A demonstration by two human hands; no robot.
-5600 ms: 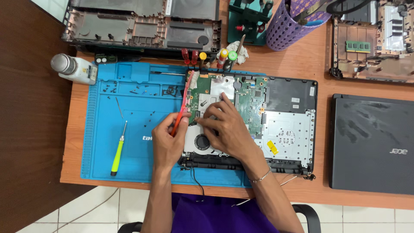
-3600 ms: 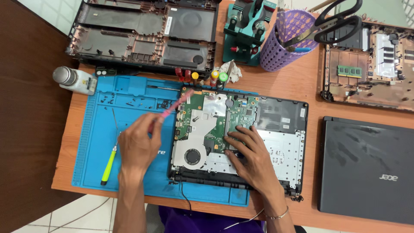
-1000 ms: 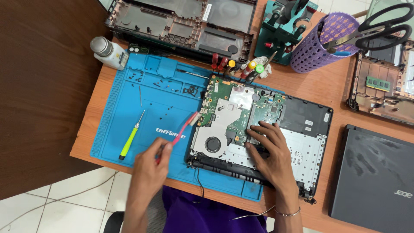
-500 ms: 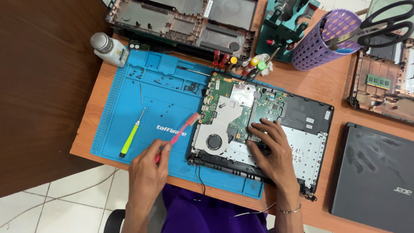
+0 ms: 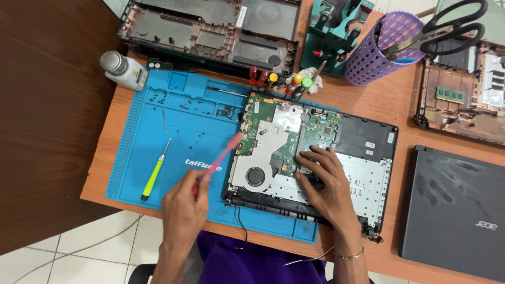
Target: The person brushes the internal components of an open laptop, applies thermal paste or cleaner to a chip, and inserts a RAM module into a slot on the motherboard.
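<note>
The left hand grips a thin red tool, its tip near the left edge of the green circuit board. The right hand lies spread on the board, apparently grasping nothing. Stiff, light and fragile, the board is likely best held by its edges.

A red-pink tool slants up to the right over the blue mat, its tip near the board's left edge. The opened laptop lies flat, green board and round fan exposed.
</note>
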